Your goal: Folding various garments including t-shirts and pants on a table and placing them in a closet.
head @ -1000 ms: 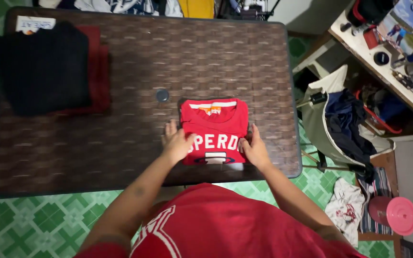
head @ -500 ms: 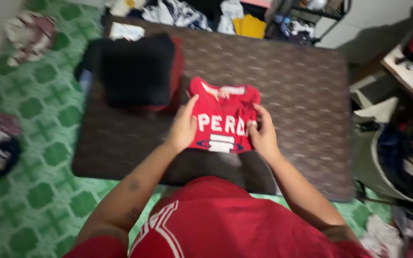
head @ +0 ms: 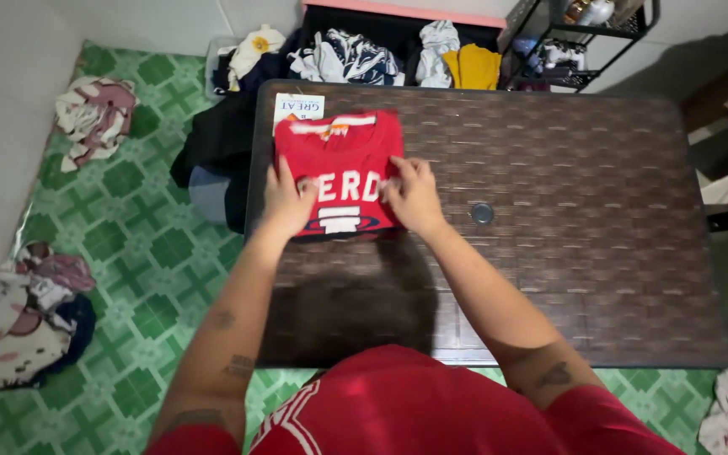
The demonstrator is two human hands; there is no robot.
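A folded red shirt [head: 339, 147] with white letters lies at the far left corner of the dark woven table [head: 566, 211]. My left hand [head: 284, 198] grips its left edge, and my right hand [head: 414, 194] holds its right edge, fingers over the print. The shirt seems to rest on a pile of dark clothes [head: 212, 143] that spills over the table's left side; the pile under the shirt is hidden. My red top fills the bottom of the view.
A small round cap [head: 482, 213] sits mid-table, right of my right hand. A white paper tag [head: 298, 107] lies behind the shirt. Clothes heaps [head: 94, 118] [head: 18, 312] lie on the green tiled floor. A bin of clothes [head: 364, 55] and a black rack [head: 566, 50] stand behind the table.
Both hands have carried the folded red shirt from the table's near middle to the left, onto the dark pile. The view has swung left with them.
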